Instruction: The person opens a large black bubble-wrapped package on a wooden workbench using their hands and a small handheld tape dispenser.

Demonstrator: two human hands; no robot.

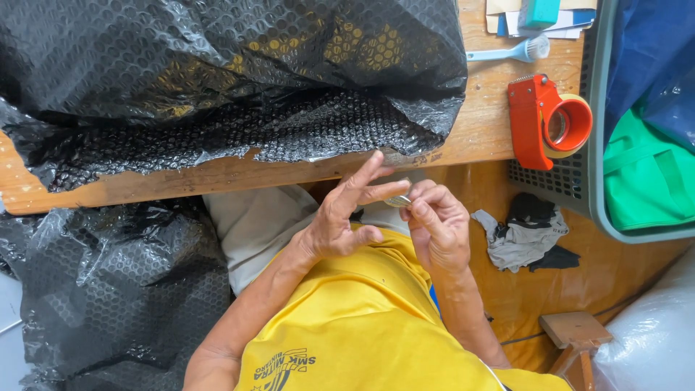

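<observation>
Head view: two hands (pixel 340 217) (pixel 438 228) pinch one small metal piece (pixel 397 201).

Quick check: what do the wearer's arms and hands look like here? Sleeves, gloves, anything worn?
Both hands are bare: no gloves, rings or watch visible on the left hand or the right hand. The forearms are uncovered too. The person wears a yellow short-sleeved shirt with dark printed lettering and a small emblem near the lower edge of the picture. No cables or straps show on either arm.

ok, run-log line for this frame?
left hand: open, fingers spread | right hand: pinching small shiny item | black bubble wrap on wooden table
</observation>
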